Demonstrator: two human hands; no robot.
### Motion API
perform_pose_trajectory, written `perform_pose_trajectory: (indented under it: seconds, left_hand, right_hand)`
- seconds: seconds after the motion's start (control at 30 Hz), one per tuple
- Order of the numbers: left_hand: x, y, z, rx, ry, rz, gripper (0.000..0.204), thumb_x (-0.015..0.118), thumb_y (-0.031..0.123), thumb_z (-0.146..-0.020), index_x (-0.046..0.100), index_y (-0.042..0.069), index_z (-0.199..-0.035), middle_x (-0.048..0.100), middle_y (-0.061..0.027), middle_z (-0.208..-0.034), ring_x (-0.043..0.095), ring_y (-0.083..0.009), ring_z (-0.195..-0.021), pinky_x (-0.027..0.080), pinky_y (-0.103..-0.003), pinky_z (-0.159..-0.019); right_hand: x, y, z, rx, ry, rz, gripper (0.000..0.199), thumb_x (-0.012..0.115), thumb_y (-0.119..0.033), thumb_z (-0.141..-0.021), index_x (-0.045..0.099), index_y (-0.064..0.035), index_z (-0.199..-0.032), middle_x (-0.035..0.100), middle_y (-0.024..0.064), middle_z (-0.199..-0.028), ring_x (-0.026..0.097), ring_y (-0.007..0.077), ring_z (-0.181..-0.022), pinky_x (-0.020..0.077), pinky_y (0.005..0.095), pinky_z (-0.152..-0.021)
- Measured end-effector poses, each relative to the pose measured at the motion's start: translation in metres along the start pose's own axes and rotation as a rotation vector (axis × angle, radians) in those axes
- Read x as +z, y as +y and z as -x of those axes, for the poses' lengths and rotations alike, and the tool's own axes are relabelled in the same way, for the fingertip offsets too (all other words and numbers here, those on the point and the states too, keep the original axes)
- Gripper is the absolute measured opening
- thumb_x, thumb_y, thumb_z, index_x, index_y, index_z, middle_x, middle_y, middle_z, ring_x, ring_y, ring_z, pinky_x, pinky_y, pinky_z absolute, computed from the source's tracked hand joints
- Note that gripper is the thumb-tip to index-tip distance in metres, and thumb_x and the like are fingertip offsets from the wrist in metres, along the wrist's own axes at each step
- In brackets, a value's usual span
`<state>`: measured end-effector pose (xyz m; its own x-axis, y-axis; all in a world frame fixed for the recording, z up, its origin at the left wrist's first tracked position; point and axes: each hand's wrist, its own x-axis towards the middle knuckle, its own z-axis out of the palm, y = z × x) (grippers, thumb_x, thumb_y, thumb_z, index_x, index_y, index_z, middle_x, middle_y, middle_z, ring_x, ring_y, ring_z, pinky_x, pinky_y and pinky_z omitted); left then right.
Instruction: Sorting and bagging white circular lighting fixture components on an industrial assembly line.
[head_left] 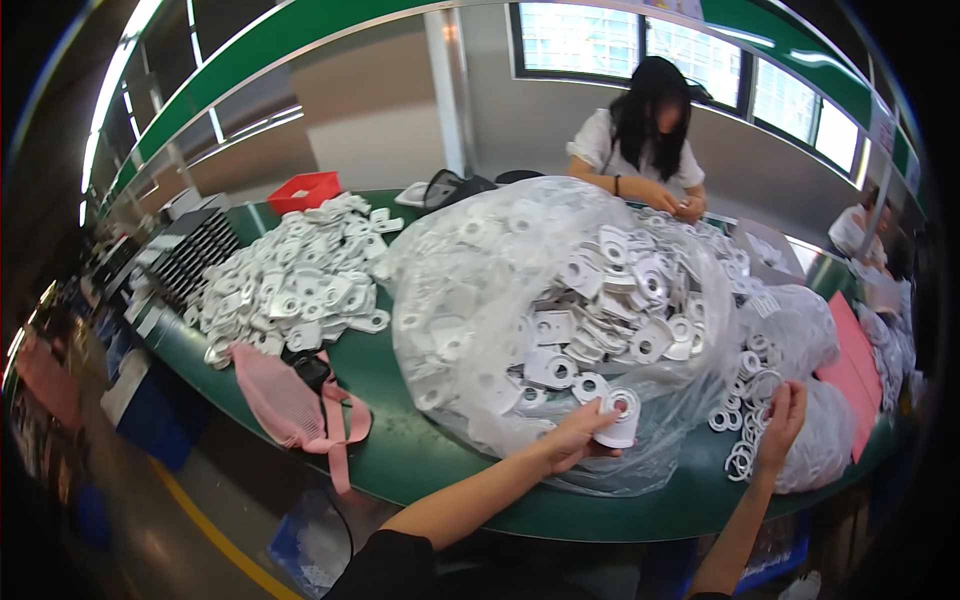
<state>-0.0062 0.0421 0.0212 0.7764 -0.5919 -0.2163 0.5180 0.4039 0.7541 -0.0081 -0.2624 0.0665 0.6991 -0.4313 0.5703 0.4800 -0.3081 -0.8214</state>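
Note:
My left hand (574, 440) is closed around a white plastic part (620, 424), rounded at one end with a circular opening, and holds it tilted over the near edge of a large clear plastic bag (450, 300). Similar white parts (600, 300) spill from the bag's mouth just beyond. To the right, my right hand (786, 428) is raised beside a pile of white rings (742, 455). A white ring (763, 386) shows at its fingertips, seemingly pinched there, though the contact is partly hidden.
More white parts (290, 275) are heaped on the green table (415, 475) at left, near a red bin (305, 190) and a pink mesh item (275, 395). Filled plastic bags (815, 440) and a pink sheet (850, 370) lie right. A co-worker (640, 150) sits across.

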Motion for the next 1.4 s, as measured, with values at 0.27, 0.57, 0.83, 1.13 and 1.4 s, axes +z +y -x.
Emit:
perform_pose_trajectory:
  seconds: [0.27, 0.57, 0.83, 1.13, 1.4]
  left_hand:
    - [-0.004, -0.008, -0.002, 0.078, -0.017, -0.159, 0.044, 0.050, 0.009, -0.088, 0.034, 0.011, -0.129, 0.055, -0.0053, -0.112, 0.060, -0.0170, -0.097, 0.050, -0.023, -0.064]
    - [-0.001, -0.002, -0.001, 0.066, -0.064, -0.201, 0.051, 0.046, 0.001, -0.085, 0.027, 0.006, -0.132, 0.055, -0.0103, -0.112, 0.062, -0.0217, -0.096, 0.049, -0.023, -0.063]
    - [-0.004, -0.010, -0.004, 0.051, -0.042, -0.192, 0.050, 0.046, -0.001, -0.084, 0.031, 0.005, -0.131, 0.053, -0.0096, -0.115, 0.060, -0.0207, -0.099, 0.050, -0.023, -0.064]
    - [-0.001, -0.007, -0.001, 0.057, -0.010, -0.190, 0.047, 0.047, 0.000, -0.083, 0.034, 0.006, -0.128, 0.055, -0.0073, -0.112, 0.060, -0.0160, -0.095, 0.050, -0.023, -0.064]
    - [-0.001, -0.004, 0.000, 0.053, -0.015, -0.160, 0.046, 0.045, -0.002, -0.084, 0.033, 0.007, -0.128, 0.056, -0.0082, -0.109, 0.061, -0.0169, -0.093, 0.051, -0.023, -0.062]
  right_hand:
    - [0.135, -0.022, 0.034, -0.256, -0.716, 0.040, 0.006, 0.055, -0.005, -0.085, 0.060, -0.0008, -0.084, 0.055, 0.0061, -0.073, 0.051, 0.0157, -0.066, 0.0393, 0.0257, -0.059]
    - [0.137, 0.001, 0.043, -0.173, -0.787, 0.017, 0.007, 0.059, -0.009, -0.082, 0.063, -0.0033, -0.085, 0.056, 0.0082, -0.078, 0.054, 0.0198, -0.070, 0.0420, 0.0268, -0.062]
    - [0.134, -0.006, 0.052, -0.230, -0.731, 0.101, 0.008, 0.059, -0.009, -0.083, 0.063, -0.0032, -0.086, 0.056, 0.0084, -0.078, 0.057, 0.0205, -0.068, 0.0434, 0.0279, -0.059]
    - [0.134, -0.004, 0.056, -0.189, -0.679, 0.080, 0.008, 0.058, -0.009, -0.084, 0.062, -0.0026, -0.086, 0.053, 0.0076, -0.076, 0.054, 0.0187, -0.064, 0.0422, 0.0274, -0.057]
    - [0.135, -0.005, 0.057, -0.262, -0.665, 0.115, 0.007, 0.059, -0.010, -0.083, 0.062, -0.0030, -0.084, 0.054, 0.0083, -0.075, 0.055, 0.0218, -0.064, 0.0422, 0.0288, -0.056]
